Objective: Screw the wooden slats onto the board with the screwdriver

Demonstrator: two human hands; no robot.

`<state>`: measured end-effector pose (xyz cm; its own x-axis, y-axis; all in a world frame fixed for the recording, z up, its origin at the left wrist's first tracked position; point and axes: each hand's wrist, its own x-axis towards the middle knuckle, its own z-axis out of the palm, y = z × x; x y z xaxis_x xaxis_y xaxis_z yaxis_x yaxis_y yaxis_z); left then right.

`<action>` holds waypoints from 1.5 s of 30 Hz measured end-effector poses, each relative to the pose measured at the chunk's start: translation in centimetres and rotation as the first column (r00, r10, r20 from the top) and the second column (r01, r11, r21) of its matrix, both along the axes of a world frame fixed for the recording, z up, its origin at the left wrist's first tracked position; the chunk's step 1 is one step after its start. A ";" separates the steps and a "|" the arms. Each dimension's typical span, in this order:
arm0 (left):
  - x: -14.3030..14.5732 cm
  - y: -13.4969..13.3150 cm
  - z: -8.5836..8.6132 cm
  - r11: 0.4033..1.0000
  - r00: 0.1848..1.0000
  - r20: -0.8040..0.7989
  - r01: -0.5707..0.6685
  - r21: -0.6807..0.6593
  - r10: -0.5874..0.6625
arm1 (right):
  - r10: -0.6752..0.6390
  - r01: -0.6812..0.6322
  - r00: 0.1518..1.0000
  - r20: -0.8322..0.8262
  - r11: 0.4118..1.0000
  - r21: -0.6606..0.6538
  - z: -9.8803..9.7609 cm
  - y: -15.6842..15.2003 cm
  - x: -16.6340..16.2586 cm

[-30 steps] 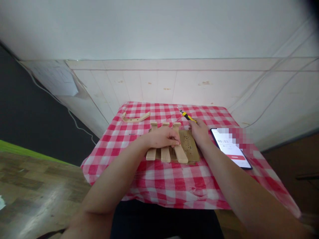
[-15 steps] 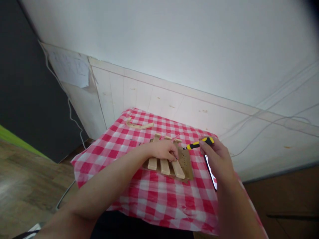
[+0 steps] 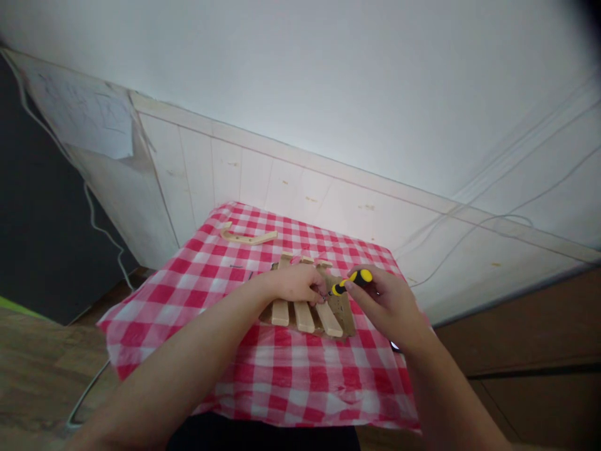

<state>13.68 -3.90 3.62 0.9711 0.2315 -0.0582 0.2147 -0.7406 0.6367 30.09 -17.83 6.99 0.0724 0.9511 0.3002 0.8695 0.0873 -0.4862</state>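
Observation:
In my right hand (image 3: 382, 304) is a yellow-and-black screwdriver (image 3: 352, 282), its tip slanting down and left to my left fingertips. My left hand (image 3: 300, 285) lies across the wooden slats (image 3: 305, 317), thumb and finger pinched on a small dark thing that looks like a screw, at the rightmost slat (image 3: 330, 319). Three pale slats lie side by side, their middles partly hidden by my left hand. Beneath them is a brown cardboard piece (image 3: 347, 322) with small dark marks, perhaps holes or screws.
A curved wooden piece (image 3: 248, 238) lies toward the back left of the red-and-white checked tablecloth (image 3: 282, 388). Small dark bits (image 3: 236, 267) are left of the slats. A phone (image 3: 395, 346) shows partly under my right wrist. A white panelled wall (image 3: 291, 172) borders the table's back.
My right hand has brought the screwdriver left and down, its tip now at my left fingertips. My left hand keeps its pinch at the right slat. The view has shifted slightly.

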 end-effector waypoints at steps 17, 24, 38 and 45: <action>0.1 -0.1 -0.2 1.000 1.000 0.029 -0.002 -0.025 0.003 | 0.115 -0.121 0.979 0.168 0.992 0.022 0.8 -1.4 -1.0; 0.3 0.4 -1.2 1.000 0.999 0.032 -0.004 -0.017 0.005 | 0.120 -0.134 0.964 0.239 0.990 0.045 0.8 -2.0 -0.8; 0.2 0.0 -0.8 0.996 0.999 0.048 0.016 -0.086 -0.012 | 0.192 -0.215 0.950 0.246 0.974 0.067 -0.1 -3.0 -3.1; 0.1 0.2 -0.7 0.999 0.998 0.049 0.043 -0.031 -0.041 | -0.050 0.042 0.985 0.165 0.998 0.054 0.2 -1.5 -1.4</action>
